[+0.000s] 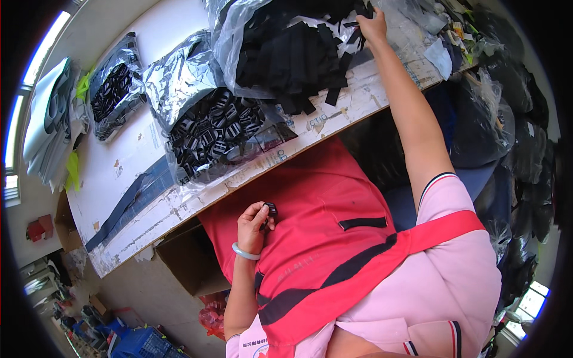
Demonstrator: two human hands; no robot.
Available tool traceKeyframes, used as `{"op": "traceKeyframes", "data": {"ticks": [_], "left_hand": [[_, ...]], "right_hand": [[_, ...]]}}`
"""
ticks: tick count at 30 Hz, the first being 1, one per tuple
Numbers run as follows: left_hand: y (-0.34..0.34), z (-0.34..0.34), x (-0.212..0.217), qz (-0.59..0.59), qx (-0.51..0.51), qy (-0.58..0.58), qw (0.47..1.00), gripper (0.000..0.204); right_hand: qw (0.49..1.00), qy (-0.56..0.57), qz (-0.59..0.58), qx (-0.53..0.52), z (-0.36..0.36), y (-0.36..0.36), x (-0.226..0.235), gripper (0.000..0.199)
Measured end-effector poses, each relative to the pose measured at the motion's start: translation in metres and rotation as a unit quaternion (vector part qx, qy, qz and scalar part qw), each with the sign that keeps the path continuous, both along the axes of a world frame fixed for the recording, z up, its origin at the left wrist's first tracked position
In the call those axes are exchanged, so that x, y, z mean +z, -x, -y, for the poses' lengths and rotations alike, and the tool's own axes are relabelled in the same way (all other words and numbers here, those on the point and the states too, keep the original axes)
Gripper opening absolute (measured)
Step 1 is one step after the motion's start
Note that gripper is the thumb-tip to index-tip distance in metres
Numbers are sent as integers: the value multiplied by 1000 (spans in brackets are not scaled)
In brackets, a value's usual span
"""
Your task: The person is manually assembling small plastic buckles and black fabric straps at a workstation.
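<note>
My left hand, with a pale bangle at its wrist, is closed in front of my red apron. Between its thumb and fingers sits a small black plastic buckle. My right arm stretches to the far side of the table, where my right hand pinches black webbing strips. Beside it a heap of cut black webbing pieces spills from a clear plastic bag. Nearer to me, many black buckles fill an opened plastic bag at the table's front edge.
The worn white table runs diagonally ahead of me. On its left are another bag of black parts, grey folded sheets and a long dark strip. Dark wrapped bundles are piled at right. A cardboard box stands beneath the table.
</note>
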State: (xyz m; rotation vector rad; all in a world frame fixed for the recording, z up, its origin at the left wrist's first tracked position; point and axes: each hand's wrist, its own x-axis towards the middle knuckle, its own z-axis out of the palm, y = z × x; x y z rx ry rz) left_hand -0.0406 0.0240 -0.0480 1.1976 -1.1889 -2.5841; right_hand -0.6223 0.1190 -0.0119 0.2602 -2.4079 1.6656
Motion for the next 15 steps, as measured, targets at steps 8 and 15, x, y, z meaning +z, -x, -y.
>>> {"op": "traceKeyframes", "data": {"ticks": [8,15], "left_hand": [[8,-1,2,18,-21,4,1000,10],[4,0,-2,-6,-25,2,1000,10]], "right_hand": [[936,263,191,136,-1,-162,2,54],[930,169,145,291,-9,-240,-9,73]]}}
